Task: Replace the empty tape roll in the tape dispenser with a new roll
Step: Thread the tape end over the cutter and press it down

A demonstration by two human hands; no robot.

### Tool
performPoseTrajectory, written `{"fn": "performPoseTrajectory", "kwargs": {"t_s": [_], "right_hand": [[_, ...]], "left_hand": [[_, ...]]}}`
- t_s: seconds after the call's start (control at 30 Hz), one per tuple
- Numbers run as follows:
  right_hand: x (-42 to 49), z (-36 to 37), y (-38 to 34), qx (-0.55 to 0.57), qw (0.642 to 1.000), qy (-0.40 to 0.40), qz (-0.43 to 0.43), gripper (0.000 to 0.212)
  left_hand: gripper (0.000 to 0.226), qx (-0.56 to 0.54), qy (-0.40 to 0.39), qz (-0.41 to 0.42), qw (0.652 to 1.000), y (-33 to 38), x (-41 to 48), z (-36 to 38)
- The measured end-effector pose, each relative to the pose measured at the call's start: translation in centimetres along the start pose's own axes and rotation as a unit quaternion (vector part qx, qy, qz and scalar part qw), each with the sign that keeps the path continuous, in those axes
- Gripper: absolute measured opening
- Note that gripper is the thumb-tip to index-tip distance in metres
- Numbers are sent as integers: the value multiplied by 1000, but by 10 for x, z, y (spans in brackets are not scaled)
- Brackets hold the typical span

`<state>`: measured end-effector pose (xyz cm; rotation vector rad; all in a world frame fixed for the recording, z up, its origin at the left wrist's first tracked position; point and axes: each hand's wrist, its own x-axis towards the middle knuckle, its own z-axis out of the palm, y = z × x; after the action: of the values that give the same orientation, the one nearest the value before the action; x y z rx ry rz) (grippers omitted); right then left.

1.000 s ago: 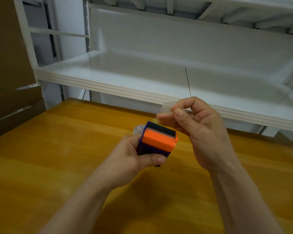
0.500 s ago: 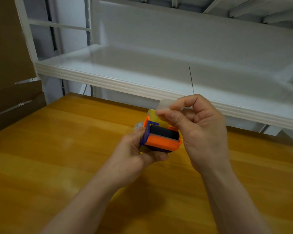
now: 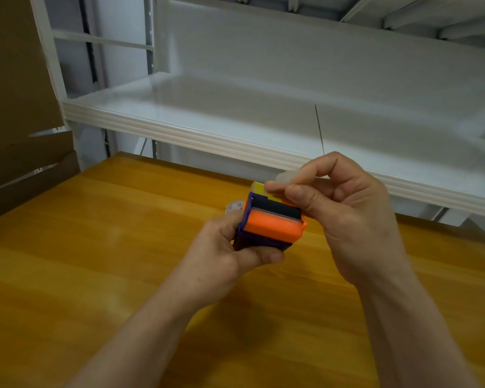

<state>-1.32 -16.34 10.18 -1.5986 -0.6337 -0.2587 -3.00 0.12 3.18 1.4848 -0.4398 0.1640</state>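
Note:
My left hand (image 3: pixel 221 247) grips a small orange and dark blue tape dispenser (image 3: pixel 272 222) above the wooden table, its black toothed cutter facing up. A yellowish tape roll (image 3: pixel 259 189) sits inside the dispenser and shows at the far end. My right hand (image 3: pixel 345 208) pinches the clear loose end of the tape (image 3: pixel 284 177) between thumb and forefinger, just above the cutter. Behind the dispenser a whitish round thing (image 3: pixel 233 206) with print lies on the table, mostly hidden; I cannot tell what it is.
The orange-brown wooden table (image 3: pixel 95 261) fills the lower view. A white metal shelf (image 3: pixel 207 135) juts over its far edge at about hand height. Brown cardboard boxes (image 3: pixel 14 107) stand at the left.
The dispenser has tilted so its orange face turns toward me again. My right hand has shifted slightly right, still pinching the tape end above the cutter.

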Motion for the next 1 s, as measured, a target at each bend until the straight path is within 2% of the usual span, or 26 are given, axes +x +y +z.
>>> {"fn": "performPoseTrajectory", "kwargs": {"t_s": [0.1, 0.17, 0.5, 0.73, 1.0], "right_hand": [[0, -4, 1, 13, 1000, -16, 4, 8], [-1, -4, 3, 18, 1000, -18, 7, 12], [0, -5, 0, -8, 999, -19, -29, 9], [-1, -15, -4, -46, 995, -70, -57, 5], [-2, -29, -8, -63, 988, -122, -66, 8]], "left_hand": [[49, -11, -7, 1, 1000, 1, 0, 2], [53, -16, -9, 2, 1000, 3, -1, 2], [52, -12, -7, 7, 1000, 2, -1, 0], [41, 16, -7, 6, 1000, -6, 1, -4], [40, 17, -38, 15, 999, -7, 1, -3]]}}
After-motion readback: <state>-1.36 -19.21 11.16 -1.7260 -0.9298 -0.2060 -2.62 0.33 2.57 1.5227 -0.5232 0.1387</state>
